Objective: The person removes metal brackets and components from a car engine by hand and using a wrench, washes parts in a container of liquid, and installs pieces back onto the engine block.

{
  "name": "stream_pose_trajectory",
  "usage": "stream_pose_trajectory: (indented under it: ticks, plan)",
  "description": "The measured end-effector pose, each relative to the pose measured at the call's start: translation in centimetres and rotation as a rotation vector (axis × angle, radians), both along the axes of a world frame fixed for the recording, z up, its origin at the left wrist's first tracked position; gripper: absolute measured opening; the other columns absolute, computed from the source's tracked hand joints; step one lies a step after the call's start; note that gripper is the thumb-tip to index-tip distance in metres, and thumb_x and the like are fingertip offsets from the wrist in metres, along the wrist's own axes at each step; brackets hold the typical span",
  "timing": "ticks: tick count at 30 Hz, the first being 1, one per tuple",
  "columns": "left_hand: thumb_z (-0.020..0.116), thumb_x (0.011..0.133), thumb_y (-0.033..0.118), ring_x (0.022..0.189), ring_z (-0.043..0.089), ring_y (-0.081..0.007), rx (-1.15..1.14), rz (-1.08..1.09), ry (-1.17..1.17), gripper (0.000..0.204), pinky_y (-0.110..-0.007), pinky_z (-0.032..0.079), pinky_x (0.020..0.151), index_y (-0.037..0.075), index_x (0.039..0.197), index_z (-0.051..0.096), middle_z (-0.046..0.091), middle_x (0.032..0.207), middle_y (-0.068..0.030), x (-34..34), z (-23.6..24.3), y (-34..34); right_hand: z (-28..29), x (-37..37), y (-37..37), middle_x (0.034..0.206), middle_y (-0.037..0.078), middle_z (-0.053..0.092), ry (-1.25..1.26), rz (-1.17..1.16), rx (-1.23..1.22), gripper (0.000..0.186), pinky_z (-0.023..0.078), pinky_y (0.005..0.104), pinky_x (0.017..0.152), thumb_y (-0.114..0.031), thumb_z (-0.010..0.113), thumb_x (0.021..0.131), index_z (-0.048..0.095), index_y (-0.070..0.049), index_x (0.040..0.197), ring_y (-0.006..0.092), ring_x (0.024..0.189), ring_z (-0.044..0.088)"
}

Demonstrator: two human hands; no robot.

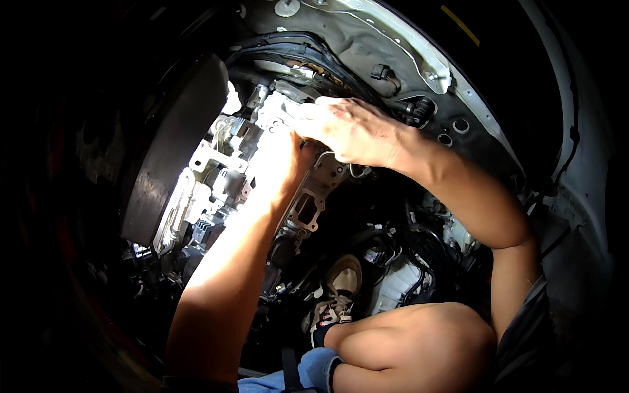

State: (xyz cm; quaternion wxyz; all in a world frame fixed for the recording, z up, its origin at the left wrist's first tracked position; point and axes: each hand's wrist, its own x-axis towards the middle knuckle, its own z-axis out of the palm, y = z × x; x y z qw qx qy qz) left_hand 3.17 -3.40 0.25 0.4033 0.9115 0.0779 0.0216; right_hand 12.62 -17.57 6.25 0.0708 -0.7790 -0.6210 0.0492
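Both of my hands are at the far end of a metal car engine [308,203] in a brightly lit engine bay. My right hand [347,130] reaches in from the right with its fingers bent over the top of the engine. Whatever lies under those fingertips is hidden. My left hand [282,160] rests beside it, palm side against the engine. Strong glare washes out its fingers, so their grip cannot be made out. Near the left hand are brackets and dark block-shaped engine parts [229,185]. An opening with a metal flange [306,211] shows below the hands.
A long dark panel [173,150] stands along the engine's left side. Black hoses and wiring [308,49] run behind it, before the bay's metal wall [357,49]. My shoe [344,278] is down in the bay, among cables and a pale box-like part [396,285].
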Motion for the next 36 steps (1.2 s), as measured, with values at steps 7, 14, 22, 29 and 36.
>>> stream_pose_trajectory:
  ticks: [7,14,22,29,36]
  plan:
    - [0.06,0.091,0.018,0.088,0.066,-0.0203,-0.496,0.093,-0.137,0.024,-0.031,0.051,0.075,0.004,0.11,0.063,0.068,0.105,-0.0151,-1.4,-5.4,0.3,-4.0,-3.6,2.4,0.097,0.018,0.058,0.684,-0.479,0.527,0.019,0.049,0.0387,0.073,-0.01,0.063,0.078,0.052,-0.004,0.091,0.0285,0.085,0.059]
    - [0.057,0.094,0.02,0.087,0.063,-0.0191,-0.022,-0.047,0.09,0.024,-0.031,0.049,0.074,0.003,0.111,0.058,0.064,0.104,-0.0131,-2.3,-7.9,2.9,-4.4,-3.6,4.6,0.062,0.013,0.059,1.018,-0.801,0.983,0.039,0.048,0.0387,0.057,-0.042,0.066,0.088,0.057,-0.004,0.085,0.0278,0.058,0.061]
    - [0.056,0.094,0.022,0.083,0.062,-0.0197,0.035,-0.049,0.177,0.024,-0.032,0.049,0.071,0.003,0.108,0.059,0.063,0.099,-0.0124,-1.8,-7.4,2.9,-5.3,-5.7,6.5,0.069,0.012,0.059,0.887,-0.938,1.303,0.034,0.047,0.0411,0.059,-0.03,0.069,0.084,0.057,-0.004,0.103,0.0302,0.06,0.061]
    - [0.055,0.094,0.023,0.08,0.062,-0.0202,0.015,-0.049,0.214,0.024,-0.032,0.048,0.069,0.003,0.106,0.059,0.063,0.094,-0.0118,-2.4,-7.7,2.4,-6.0,-3.1,2.9,0.055,0.009,0.053,1.162,-0.588,0.936,0.055,0.043,0.0421,0.057,-0.059,0.058,0.087,0.061,-0.005,0.091,0.0309,0.057,0.06]
    - [0.054,0.095,0.025,0.077,0.061,-0.0207,0.015,-0.041,0.197,0.024,-0.032,0.048,0.067,0.003,0.103,0.06,0.063,0.09,-0.0112,-2.5,-6.9,2.4,-6.0,-7.0,6.4,0.081,0.011,0.051,0.672,-0.825,1.333,0.054,0.04,0.0421,0.058,-0.054,0.056,0.09,0.058,-0.001,0.103,0.0248,0.066,0.052]
